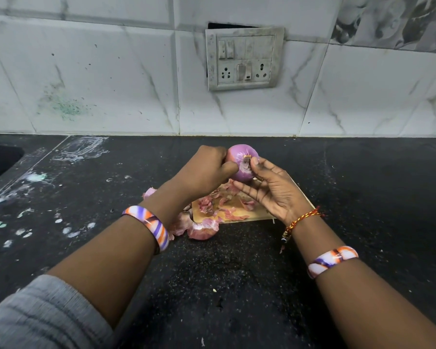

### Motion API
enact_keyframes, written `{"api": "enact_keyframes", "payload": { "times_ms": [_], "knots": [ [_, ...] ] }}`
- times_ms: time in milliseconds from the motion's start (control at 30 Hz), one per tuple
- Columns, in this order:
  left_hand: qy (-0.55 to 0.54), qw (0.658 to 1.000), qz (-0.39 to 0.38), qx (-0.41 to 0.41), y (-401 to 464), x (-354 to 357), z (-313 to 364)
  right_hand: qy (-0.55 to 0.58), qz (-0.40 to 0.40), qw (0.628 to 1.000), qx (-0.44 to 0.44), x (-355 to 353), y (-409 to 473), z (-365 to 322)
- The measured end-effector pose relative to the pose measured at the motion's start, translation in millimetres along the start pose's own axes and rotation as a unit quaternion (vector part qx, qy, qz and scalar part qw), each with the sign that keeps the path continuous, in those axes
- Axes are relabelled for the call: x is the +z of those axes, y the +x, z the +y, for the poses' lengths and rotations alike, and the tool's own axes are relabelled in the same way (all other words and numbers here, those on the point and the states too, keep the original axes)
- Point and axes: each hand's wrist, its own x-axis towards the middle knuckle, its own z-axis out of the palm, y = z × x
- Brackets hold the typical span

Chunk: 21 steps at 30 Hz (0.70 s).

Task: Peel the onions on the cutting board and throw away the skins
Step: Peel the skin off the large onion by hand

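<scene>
Both hands' fingers [230,167] round onion [242,159]

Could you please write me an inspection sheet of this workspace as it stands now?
Surface: black speckled countertop, with white smears and spots on its left part.
Job's things: one purple onion held up above the wooden cutting board; loose onion skins lie on the board and spill off its near left corner onto the counter.
Clutter: small white crumbs on the counter.
Grippers: left hand grips the onion; right hand pinches at its stem end with the thumb.
Cables: nothing seen.
Surroundings: marbled white wall tiles with a green stain, a grimy switch and socket plate, a dark sink edge at far left.
</scene>
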Motion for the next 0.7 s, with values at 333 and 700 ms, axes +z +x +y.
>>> {"api": "enact_keyframes", "payload": {
  "times_ms": [333,700],
  "knots": [
    [-0.044,0.99,0.133,0.0,-0.6,13.0,-2.9,0.035,0.011,0.999,-0.014,0.2,1.2,-1.1],
    [0.09,0.986,0.141,0.028,-2.1,9.7,-4.5,0.002,0.004,1.0,-0.013,-4.0,2.8,-1.1]
  ]
}}
